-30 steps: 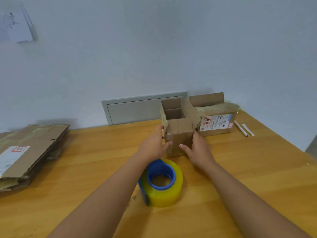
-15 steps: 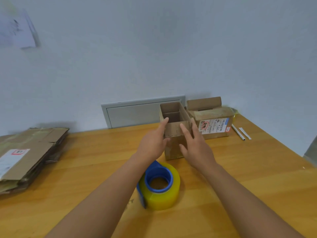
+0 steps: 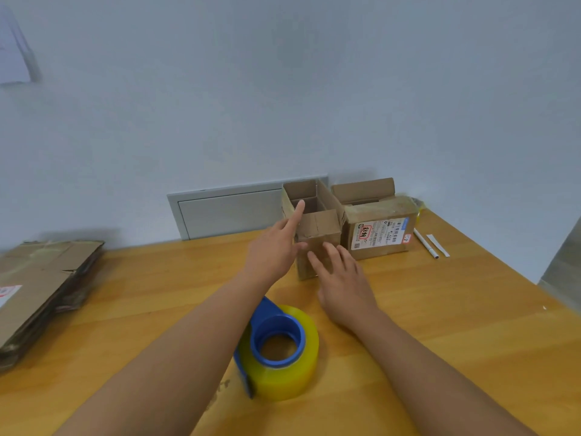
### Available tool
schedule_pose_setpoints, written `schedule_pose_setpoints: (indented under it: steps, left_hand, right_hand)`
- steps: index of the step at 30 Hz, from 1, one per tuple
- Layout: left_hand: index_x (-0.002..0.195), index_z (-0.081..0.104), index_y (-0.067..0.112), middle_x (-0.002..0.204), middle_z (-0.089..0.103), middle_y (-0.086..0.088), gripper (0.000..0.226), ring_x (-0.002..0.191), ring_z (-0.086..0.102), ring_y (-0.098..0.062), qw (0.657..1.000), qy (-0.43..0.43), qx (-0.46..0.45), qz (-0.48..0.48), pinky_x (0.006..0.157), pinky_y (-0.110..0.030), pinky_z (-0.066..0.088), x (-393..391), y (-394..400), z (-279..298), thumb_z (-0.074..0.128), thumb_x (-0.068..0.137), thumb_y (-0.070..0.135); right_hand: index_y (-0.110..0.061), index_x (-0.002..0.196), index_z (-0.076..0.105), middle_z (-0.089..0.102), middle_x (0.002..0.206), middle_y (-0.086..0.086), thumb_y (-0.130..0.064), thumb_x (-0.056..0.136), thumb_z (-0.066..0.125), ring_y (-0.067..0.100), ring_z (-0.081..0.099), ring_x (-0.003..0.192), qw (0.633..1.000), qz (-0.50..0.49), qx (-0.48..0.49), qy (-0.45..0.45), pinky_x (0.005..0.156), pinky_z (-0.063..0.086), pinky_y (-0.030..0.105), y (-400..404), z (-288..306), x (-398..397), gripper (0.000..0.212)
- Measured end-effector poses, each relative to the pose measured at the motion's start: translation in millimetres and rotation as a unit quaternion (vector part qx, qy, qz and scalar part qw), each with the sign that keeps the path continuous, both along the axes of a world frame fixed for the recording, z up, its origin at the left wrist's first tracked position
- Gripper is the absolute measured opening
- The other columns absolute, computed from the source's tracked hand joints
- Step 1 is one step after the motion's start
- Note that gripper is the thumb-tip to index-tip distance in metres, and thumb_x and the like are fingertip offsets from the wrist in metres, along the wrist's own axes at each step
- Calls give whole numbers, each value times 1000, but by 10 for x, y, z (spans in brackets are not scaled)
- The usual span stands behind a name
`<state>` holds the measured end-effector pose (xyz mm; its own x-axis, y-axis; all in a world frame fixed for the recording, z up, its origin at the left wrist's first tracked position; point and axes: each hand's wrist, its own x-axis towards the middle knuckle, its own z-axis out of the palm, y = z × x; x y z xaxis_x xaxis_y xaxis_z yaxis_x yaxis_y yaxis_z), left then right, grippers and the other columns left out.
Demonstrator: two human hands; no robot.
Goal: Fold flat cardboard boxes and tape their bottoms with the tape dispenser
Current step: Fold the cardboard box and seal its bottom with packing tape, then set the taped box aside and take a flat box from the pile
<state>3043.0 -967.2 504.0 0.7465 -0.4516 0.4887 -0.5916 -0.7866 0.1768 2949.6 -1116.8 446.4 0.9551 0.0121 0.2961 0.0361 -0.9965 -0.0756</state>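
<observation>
Hands (image 3: 342,281) open at box (image 3: 317,243); wooden table (image 3: 440,309).

Two boxes (image 3: 317,234), one tape dispenser (image 3: 279,350).

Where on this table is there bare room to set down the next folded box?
Bare table lies between the flat cardboard stack and the tape dispenser; more lies right of the right hand, before the labelled box. The back is crowded: small open box, both hands, pen.
</observation>
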Motion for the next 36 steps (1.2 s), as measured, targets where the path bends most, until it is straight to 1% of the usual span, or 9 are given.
schedule_pose_setpoints:
  steps: [3,5,7,10,16,22,26,31,36]
  left_hand:
    - [142,-33,48,157,36,-1,90,134,47,-28,999,42,14,-10,96,-42,48,129,-67,-62,44,96,60]
    - [136,-41,46,165,10,2,82,151,15,-28,997,62,44,-12,119,-47,17,209,-92,-124,26,94,72]
    - [135,-41,45,165,-8,7,78,152,-7,-25,995,79,56,-13,119,-45,-5,278,-110,-145,10,88,80]
    - [136,-40,42,162,-20,8,79,150,-18,-24,993,90,75,1,115,-44,-16,349,-145,-113,5,85,82]
    - [148,-29,37,162,-24,3,78,148,-23,-27,990,95,96,28,116,-50,-18,240,-56,29,10,92,75]
    - [152,-21,37,164,-19,4,73,150,-20,-25,994,22,81,73,119,-51,-13,-46,639,210,12,95,70]
    - [151,-21,38,164,-17,3,71,150,-20,-25,990,-3,59,132,120,-50,-13,-280,1388,312,13,96,67]
    - [154,-17,35,165,-16,0,71,149,-22,-28,969,-14,86,229,118,-52,-12,-653,2381,257,10,97,67]
    - [156,-11,32,165,-16,-1,71,150,-19,-28,947,14,85,309,118,-51,-13,-1065,3280,46,17,98,64]
  right_hand:
    - [-38,156,-11,-19,165,3,-34,98,41,31,-17,152,1000,-22,-4,19,122,-1,54,15,9,147,78]
    - [-38,154,-18,-27,163,3,-36,97,42,31,-25,150,999,-37,1,34,119,-9,57,9,12,216,83]
    - [-37,153,-21,-34,160,2,-38,97,42,31,-29,148,998,-46,2,46,118,-12,59,9,11,267,85]
    - [-36,154,-20,-38,158,2,-40,98,42,32,-31,146,996,-59,-2,62,117,-15,61,37,35,321,84]
    - [-38,154,-19,-32,161,3,-42,98,42,33,-28,148,995,-72,0,64,117,-12,62,108,150,294,83]
    - [-36,159,1,-7,168,4,-53,99,37,31,-8,153,996,-21,19,-84,119,-1,59,440,513,252,72]
    - [-35,159,5,-2,168,5,-57,98,33,32,-4,153,991,36,18,-128,118,1,62,1001,837,296,71]
    - [-35,158,0,-7,167,3,-60,99,29,29,-9,153,985,120,35,-118,118,-1,61,2006,928,265,70]
    - [-38,158,-3,-12,167,0,-61,100,28,27,-14,153,979,192,50,-37,118,-5,60,2961,680,190,69]
